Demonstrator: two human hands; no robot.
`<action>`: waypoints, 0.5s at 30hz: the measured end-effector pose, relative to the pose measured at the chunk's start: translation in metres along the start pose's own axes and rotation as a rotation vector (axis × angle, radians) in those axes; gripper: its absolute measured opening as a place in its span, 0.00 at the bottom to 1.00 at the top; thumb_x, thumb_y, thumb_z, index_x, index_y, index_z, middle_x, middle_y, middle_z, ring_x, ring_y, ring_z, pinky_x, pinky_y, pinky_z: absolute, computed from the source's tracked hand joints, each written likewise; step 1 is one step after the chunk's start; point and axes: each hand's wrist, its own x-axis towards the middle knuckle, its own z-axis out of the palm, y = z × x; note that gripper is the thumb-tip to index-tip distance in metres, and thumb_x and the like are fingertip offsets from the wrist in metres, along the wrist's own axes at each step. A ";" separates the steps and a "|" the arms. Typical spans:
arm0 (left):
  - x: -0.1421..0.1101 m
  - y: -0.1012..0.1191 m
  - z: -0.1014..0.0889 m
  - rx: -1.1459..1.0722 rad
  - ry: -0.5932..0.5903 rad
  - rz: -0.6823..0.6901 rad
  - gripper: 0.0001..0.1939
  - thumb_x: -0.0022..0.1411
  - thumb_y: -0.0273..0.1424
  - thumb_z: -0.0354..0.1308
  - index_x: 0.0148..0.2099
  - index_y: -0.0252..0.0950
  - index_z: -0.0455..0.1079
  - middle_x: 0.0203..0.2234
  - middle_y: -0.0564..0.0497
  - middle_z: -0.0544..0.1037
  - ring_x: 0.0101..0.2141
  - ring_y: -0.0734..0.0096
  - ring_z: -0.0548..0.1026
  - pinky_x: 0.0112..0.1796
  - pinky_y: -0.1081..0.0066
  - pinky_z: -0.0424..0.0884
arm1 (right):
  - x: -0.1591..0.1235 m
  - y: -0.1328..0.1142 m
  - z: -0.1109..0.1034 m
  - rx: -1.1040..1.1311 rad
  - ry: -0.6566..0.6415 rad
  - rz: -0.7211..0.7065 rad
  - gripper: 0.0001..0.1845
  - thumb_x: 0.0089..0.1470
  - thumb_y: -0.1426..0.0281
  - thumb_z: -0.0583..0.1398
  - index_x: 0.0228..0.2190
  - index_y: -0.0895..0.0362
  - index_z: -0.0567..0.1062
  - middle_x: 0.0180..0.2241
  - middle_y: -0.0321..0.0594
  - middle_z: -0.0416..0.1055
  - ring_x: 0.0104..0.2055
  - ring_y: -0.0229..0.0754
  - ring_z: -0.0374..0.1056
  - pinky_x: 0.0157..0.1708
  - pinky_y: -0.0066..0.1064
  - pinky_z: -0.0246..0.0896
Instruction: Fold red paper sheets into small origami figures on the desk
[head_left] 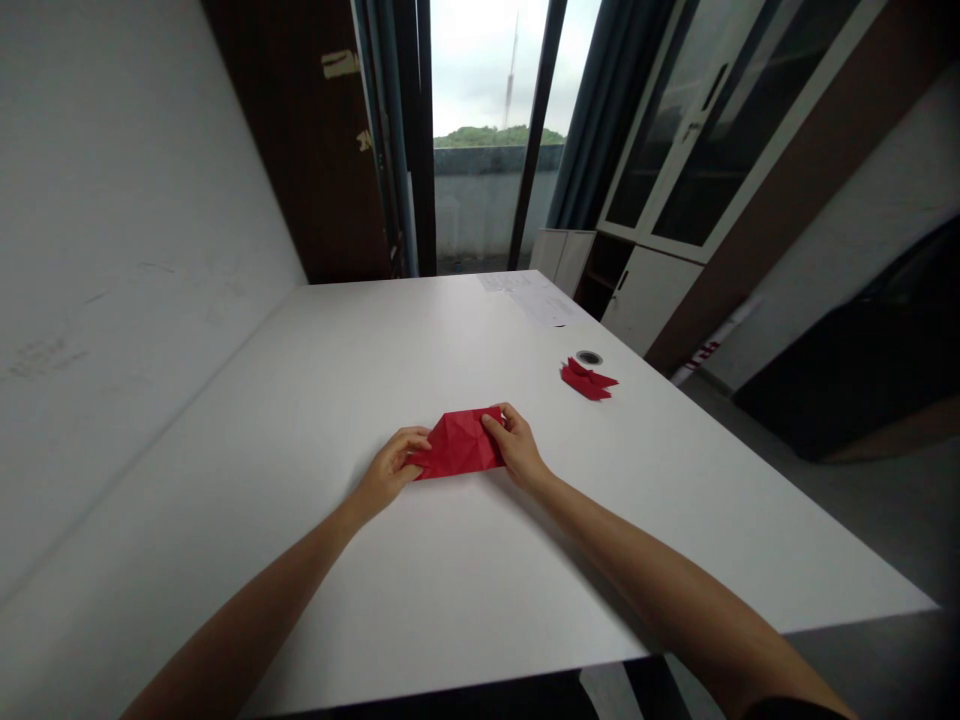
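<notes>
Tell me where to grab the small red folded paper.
Pinch the small red folded paper at its pointed right tip, coming from the near side: it lies flat on the white table, and that tip probably stands clear of the cable hole behind it.

The white bench [315, 380] spreads out as a broad, smooth top, and 2 pieces of folded red paper lie on it. The larger, a creased origami form [459, 444], sits in the near half, roughly central. The smaller, a loose bow-like fold [587, 380], lies farther back toward the right, just beside a round dark grommet [589, 358] set into the top. Beyond them, white printed sheets [529, 297] lie flat at the far end, near the right edge.
</notes>
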 end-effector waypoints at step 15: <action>0.001 -0.014 -0.004 0.242 0.064 -0.014 0.09 0.63 0.30 0.56 0.45 0.39 0.75 0.40 0.47 0.76 0.42 0.64 0.73 0.44 0.68 0.67 | -0.001 -0.002 0.002 0.039 -0.097 0.029 0.20 0.49 0.54 0.67 0.35 0.56 0.74 0.33 0.38 0.73 0.33 0.41 0.67 0.34 0.31 0.63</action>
